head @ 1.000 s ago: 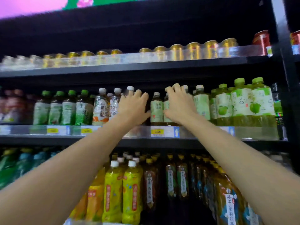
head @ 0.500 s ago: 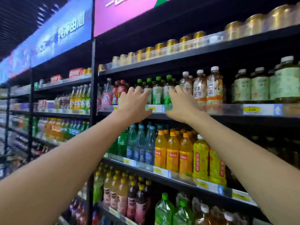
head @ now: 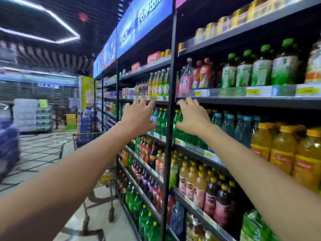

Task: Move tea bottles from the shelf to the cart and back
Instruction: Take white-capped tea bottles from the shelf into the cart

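Note:
Both my arms stretch out in front of a black drinks shelf (head: 243, 101). My left hand (head: 138, 117) and my right hand (head: 192, 117) hover in the air on either side of a black upright post (head: 171, 119), fingers loosely spread, holding nothing. Green-capped tea bottles (head: 260, 70) stand on the upper shelf at the right, well away from both hands. Below my left forearm, the wire frame of a shopping cart (head: 97, 171) shows, mostly hidden by the arm.
Shelves of orange juice bottles (head: 281, 150), green soda bottles (head: 163, 122), dark drinks and gold cans (head: 224, 23) fill the right side. To the left an aisle with a tiled floor (head: 38, 153) runs toward stacked water packs (head: 33, 113).
The view has swung left along the shelf toward the aisle. The white-capped tea bottles my hands reached for have left the view, and both hands came away with nothing in them.

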